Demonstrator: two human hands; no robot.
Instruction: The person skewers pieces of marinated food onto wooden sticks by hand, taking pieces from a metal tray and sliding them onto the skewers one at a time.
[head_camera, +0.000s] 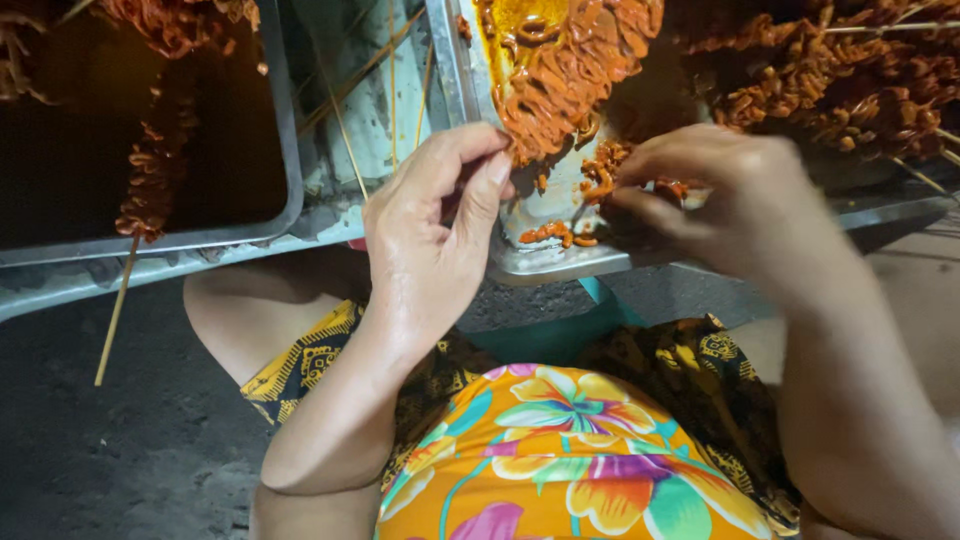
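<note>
Trays come first: a metal tray (285, 150) at left holds a loaded skewer (150, 180), another metal tray (545, 255) ahead holds orange marinated meat (560, 70). Left hand (430, 240) pinches fingertips together near that meat. Right hand (720, 195) grips small marinated pieces (600, 175) over the tray's rim.

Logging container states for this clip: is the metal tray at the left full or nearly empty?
Nearly empty. The left metal tray shows a dark, bare interior, with only one loaded skewer leaning over its rim and some marinated pieces at its top edge.
</note>
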